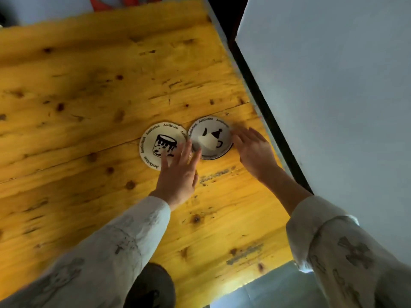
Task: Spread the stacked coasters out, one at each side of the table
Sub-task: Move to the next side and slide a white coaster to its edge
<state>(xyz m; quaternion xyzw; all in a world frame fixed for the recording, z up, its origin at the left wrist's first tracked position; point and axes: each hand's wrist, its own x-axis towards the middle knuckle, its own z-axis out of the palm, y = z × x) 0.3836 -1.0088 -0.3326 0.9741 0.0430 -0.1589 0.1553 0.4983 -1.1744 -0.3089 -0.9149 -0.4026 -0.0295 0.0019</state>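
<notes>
Yellow wooden table (89,96): two coasters (163,145) (edges touching), left hand (178,174) and right hand (253,152) spread flat beside them.

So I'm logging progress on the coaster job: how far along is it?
Early. Done: one coaster, the dripping-mug coaster, lies flat beside the stack. In hand: the left hand has fingers on that coaster, and the right hand is at the stack's edge. Left: both lie near the table's right edge, so every side is unserved.

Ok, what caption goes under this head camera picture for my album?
Left hand and right hand sliding two cup-print coasters apart on a yellow wooden table.
</notes>
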